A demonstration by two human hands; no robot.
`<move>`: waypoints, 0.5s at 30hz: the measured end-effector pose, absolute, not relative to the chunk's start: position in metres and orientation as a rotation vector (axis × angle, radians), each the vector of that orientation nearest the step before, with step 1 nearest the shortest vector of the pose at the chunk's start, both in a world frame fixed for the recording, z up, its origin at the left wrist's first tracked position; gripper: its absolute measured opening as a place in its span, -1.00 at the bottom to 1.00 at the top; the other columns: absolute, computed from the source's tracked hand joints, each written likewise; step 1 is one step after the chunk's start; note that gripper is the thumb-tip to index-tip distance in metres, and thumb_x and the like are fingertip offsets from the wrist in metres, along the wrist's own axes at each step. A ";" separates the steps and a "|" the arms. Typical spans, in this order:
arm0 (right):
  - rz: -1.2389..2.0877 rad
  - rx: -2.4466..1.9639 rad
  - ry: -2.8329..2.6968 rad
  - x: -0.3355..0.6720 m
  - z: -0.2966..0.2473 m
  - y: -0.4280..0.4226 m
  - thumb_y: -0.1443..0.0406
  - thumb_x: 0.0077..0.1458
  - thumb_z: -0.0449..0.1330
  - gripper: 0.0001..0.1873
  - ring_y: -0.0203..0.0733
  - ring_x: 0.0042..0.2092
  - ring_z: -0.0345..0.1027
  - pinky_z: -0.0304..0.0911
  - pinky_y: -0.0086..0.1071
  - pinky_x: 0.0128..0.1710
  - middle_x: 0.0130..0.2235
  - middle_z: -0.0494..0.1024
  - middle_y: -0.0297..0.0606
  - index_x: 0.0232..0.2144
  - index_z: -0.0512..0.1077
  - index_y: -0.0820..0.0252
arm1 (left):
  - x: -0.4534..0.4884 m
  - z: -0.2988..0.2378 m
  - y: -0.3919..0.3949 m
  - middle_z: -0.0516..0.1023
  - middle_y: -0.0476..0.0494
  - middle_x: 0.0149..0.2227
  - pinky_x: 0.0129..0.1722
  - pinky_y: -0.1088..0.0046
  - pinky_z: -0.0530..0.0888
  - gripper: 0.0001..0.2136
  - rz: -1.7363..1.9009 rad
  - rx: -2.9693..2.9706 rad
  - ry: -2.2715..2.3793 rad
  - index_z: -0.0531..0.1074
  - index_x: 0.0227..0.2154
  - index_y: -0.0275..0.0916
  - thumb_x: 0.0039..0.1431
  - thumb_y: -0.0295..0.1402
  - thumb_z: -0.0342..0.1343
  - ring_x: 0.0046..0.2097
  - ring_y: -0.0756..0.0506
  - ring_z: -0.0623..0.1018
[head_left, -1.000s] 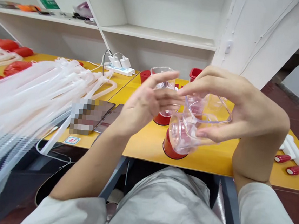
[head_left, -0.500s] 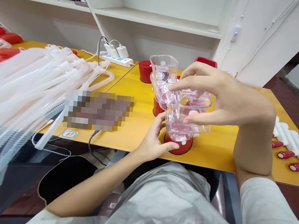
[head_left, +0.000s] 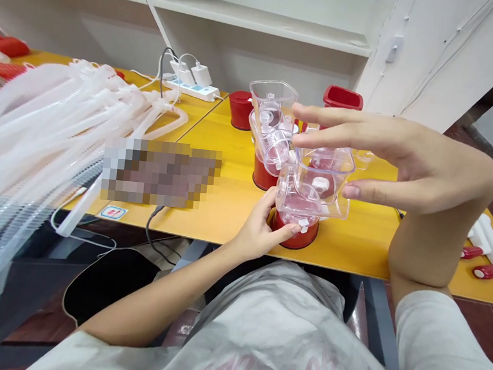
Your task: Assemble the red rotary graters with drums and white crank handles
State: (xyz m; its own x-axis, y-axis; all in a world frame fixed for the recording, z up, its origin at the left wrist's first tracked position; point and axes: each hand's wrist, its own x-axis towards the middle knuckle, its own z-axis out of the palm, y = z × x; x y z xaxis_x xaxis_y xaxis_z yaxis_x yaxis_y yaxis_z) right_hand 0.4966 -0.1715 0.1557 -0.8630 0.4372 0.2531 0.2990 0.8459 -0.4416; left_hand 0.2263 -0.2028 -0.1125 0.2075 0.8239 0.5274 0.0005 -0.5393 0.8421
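Note:
A clear plastic housing [head_left: 312, 200] with a square open top and a rounded side sits on a round red base [head_left: 300, 237] near the table's front edge. My left hand [head_left: 260, 227] grips its lower part from the left, with the thumb in front by a small white tab and the other fingers partly hidden behind. My right hand [head_left: 406, 159] hovers at the housing's upper right, fingers stretched and apart, holding nothing. Its thumb tip is close to the housing's right wall. Just behind stands a similar clear housing [head_left: 272, 118] on another red base [head_left: 265, 172].
Long translucent tubes [head_left: 73, 127] are heaped at the left, some hanging over the edge. A blurred-out object [head_left: 162, 174] lies beside them. Behind are a power strip [head_left: 194, 88], a red pot [head_left: 240, 110] and a red tray [head_left: 342, 97]. White handles with red grips [head_left: 489, 271] lie at right.
My right hand has moved right, off the clear housing, and its fingers have straightened. My left hand keeps its grip low on the housing. The view has shifted slightly.

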 end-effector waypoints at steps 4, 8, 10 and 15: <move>0.542 -0.466 -2.690 0.488 0.150 -0.162 0.06 0.51 0.45 -0.41 0.08 0.67 0.36 0.39 -0.04 0.68 0.53 0.63 -0.36 0.50 0.62 -0.29 | 0.226 -0.110 -0.204 0.64 -0.41 0.40 0.54 -0.10 0.52 -0.25 1.413 1.737 0.782 0.51 0.42 -0.19 0.31 -0.04 0.63 0.43 -0.46 0.65; 0.478 -0.279 -2.813 0.486 0.146 -0.154 0.25 0.63 0.24 -0.41 -0.04 0.73 0.23 0.22 -0.08 0.75 0.67 0.42 -0.23 0.59 0.52 0.06 | 0.227 -0.108 -0.207 0.65 -0.36 0.38 0.49 -0.03 0.58 -0.24 1.380 1.677 0.801 0.48 0.38 -0.16 0.25 -0.07 0.68 0.41 -0.43 0.68; 0.531 -0.328 -2.808 0.486 0.147 -0.155 0.23 0.61 0.28 -0.45 -0.03 0.71 0.27 0.26 -0.07 0.73 0.67 0.43 -0.24 0.54 0.58 0.02 | 0.228 -0.108 -0.207 0.65 -0.35 0.38 0.50 -0.04 0.58 -0.24 1.370 1.657 0.799 0.48 0.36 -0.14 0.24 -0.08 0.69 0.43 -0.43 0.67; 0.651 -0.538 -2.689 0.480 0.151 -0.162 0.08 0.44 0.49 -0.55 0.07 0.59 0.47 0.47 -0.03 0.61 0.50 0.66 -0.27 0.31 0.76 -0.18 | 0.229 -0.108 -0.206 0.63 -0.40 0.44 0.58 -0.17 0.54 -0.19 1.351 1.666 0.790 0.46 0.41 -0.14 0.22 -0.08 0.70 0.51 -0.51 0.62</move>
